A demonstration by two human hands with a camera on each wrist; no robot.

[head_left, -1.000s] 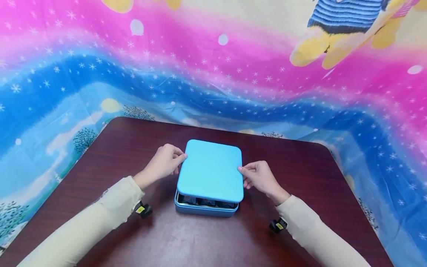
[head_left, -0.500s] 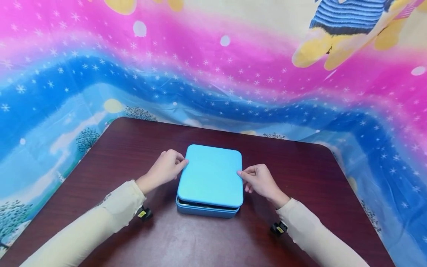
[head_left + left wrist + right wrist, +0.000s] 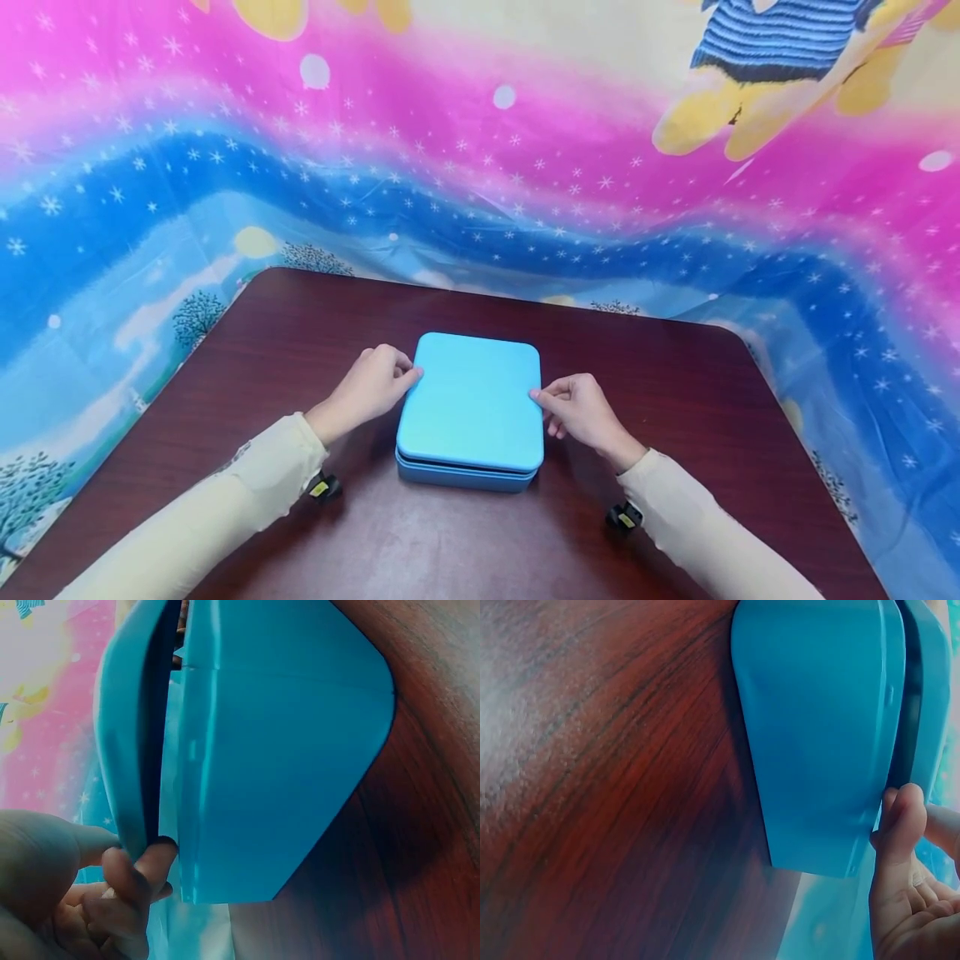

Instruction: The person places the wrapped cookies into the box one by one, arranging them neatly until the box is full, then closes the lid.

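A light blue rectangular lid [image 3: 472, 400] lies just over a matching blue tin box [image 3: 465, 477], with a thin dark gap along the near edge. My left hand [image 3: 369, 387] pinches the lid's left edge between thumb and fingers. On the opposite edge, my right hand [image 3: 585, 412] pinches the lid too. In the left wrist view the lid [image 3: 124, 735] stands apart from the tin's wall [image 3: 285, 750] by a narrow gap. The right wrist view has the same gap beside the tin's wall [image 3: 817, 735]. The tin's contents are almost wholly hidden.
The tin stands on a dark reddish-brown wooden table [image 3: 315, 317] with rounded far corners. Behind and beside it hangs a colourful printed cloth [image 3: 450, 167]. A small black device sits under each cream sleeve [image 3: 247, 475].
Both hands have brought the lid down and slightly nearer over the tin. The dark contents seen at the near side a second ago are covered now, and the gap has narrowed.
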